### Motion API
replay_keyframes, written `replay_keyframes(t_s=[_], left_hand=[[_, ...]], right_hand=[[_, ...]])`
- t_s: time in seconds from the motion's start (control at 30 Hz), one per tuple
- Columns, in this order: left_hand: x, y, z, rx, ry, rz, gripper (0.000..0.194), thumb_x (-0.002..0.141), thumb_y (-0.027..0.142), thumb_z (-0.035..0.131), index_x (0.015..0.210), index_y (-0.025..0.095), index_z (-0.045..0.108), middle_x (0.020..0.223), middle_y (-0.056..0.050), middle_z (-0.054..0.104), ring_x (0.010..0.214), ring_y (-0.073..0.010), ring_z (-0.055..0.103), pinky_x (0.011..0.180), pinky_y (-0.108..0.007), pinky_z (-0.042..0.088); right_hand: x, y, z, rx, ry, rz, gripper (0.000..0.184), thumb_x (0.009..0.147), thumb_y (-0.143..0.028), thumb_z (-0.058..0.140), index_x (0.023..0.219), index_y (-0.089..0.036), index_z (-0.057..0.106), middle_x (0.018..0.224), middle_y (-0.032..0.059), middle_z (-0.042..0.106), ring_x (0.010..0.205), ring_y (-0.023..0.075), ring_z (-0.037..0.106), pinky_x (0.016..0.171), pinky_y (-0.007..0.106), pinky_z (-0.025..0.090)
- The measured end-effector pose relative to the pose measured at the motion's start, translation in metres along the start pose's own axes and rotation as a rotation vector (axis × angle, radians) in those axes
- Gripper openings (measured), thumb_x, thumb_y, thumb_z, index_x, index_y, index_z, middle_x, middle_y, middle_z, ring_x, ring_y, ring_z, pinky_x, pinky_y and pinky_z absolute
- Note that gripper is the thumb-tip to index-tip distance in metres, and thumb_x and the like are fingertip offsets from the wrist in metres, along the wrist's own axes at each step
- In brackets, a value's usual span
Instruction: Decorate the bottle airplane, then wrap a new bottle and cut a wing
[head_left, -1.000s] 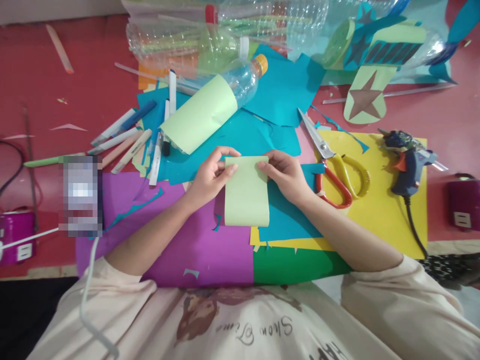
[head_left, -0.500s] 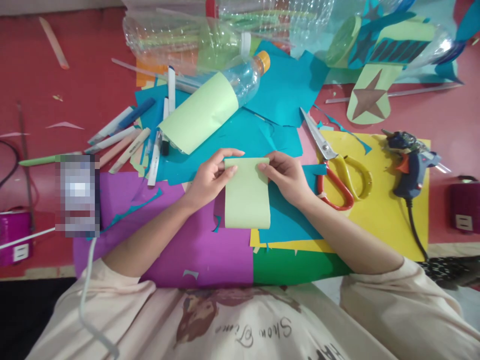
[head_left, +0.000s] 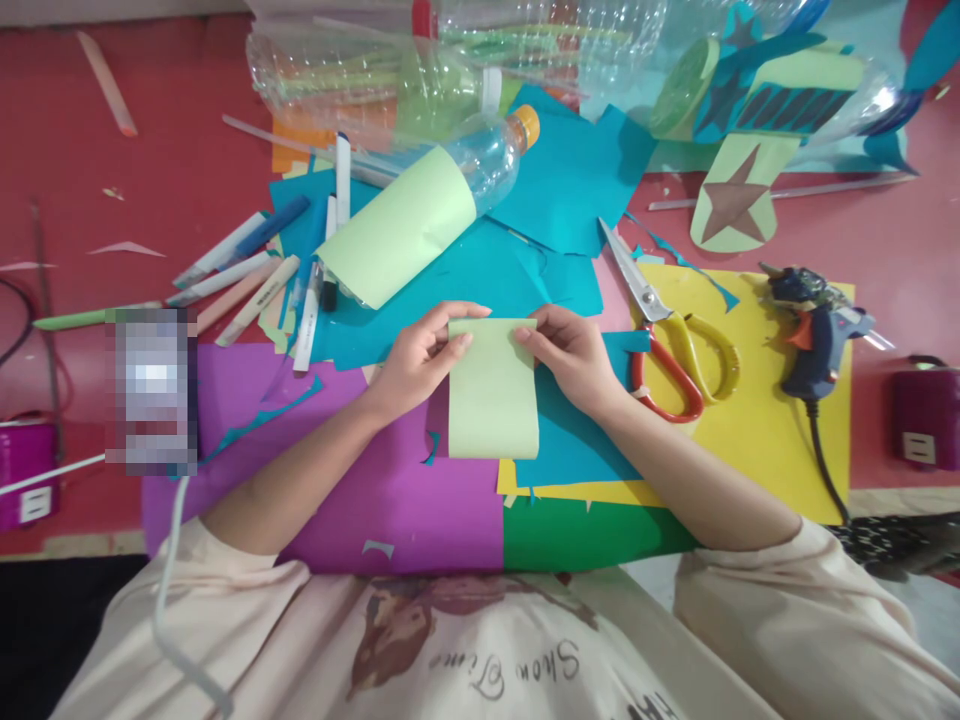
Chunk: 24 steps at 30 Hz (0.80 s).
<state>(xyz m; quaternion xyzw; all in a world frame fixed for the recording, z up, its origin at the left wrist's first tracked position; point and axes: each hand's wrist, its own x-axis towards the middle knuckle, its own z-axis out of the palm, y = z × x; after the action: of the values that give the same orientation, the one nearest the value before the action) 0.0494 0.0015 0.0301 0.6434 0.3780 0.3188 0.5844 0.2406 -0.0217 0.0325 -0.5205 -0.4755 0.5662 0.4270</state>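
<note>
A folded piece of light green paper (head_left: pixel 493 395) lies over the teal paper (head_left: pixel 577 430) and purple paper (head_left: pixel 360 480) in front of me. My left hand (head_left: pixel 420 355) pinches its top left corner between thumb and fingers. My right hand (head_left: pixel 574 355) pinches the top right corner. Both hands hold the paper's upper edge, its lower end curling on the sheets.
Red-and-yellow scissors (head_left: pixel 671 335) lie just right of my right hand on yellow paper (head_left: pixel 757 440). A blue glue gun (head_left: pixel 814 325) lies farther right. A bottle wrapped in green paper (head_left: pixel 427 210), several markers (head_left: pixel 247 275) and clear bottles (head_left: pixel 450 60) lie beyond. A green sheet (head_left: pixel 585 530) is nearest me.
</note>
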Motion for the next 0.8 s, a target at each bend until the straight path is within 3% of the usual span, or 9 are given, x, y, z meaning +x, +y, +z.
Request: replay_keyframes(t_s=[0.33,0.8], left_hand=[[-0.0011,0.0013,-0.0001,0.027,0.009,0.008,0.031,0.092,0.044,0.052,0.112,0.021,0.061,0.06,0.004,0.046,0.045,-0.0062,0.032,0.042,-0.02,0.027],[-0.0013,0.0002,-0.0011,0.047,0.006,0.004,0.029,0.093,0.042,0.051,0.113,0.022,0.061,0.059,0.004,0.044,0.045,-0.007,0.031,0.042,-0.021,0.025]], right_hand=[[-0.0002,-0.0006,0.0006,0.004,-0.004,-0.012,0.048,0.07,-0.064,0.066,0.063,-0.02,0.048,0.054,-0.005,0.047,0.048,0.0064,0.043,0.043,0.022,0.032],[-0.0005,-0.0001,-0.0005,-0.004,-0.006,-0.002,0.046,0.07,-0.063,0.067,0.064,-0.02,0.05,0.053,-0.0053,0.05,0.048,0.0071,0.045,0.043,0.022,0.035]])
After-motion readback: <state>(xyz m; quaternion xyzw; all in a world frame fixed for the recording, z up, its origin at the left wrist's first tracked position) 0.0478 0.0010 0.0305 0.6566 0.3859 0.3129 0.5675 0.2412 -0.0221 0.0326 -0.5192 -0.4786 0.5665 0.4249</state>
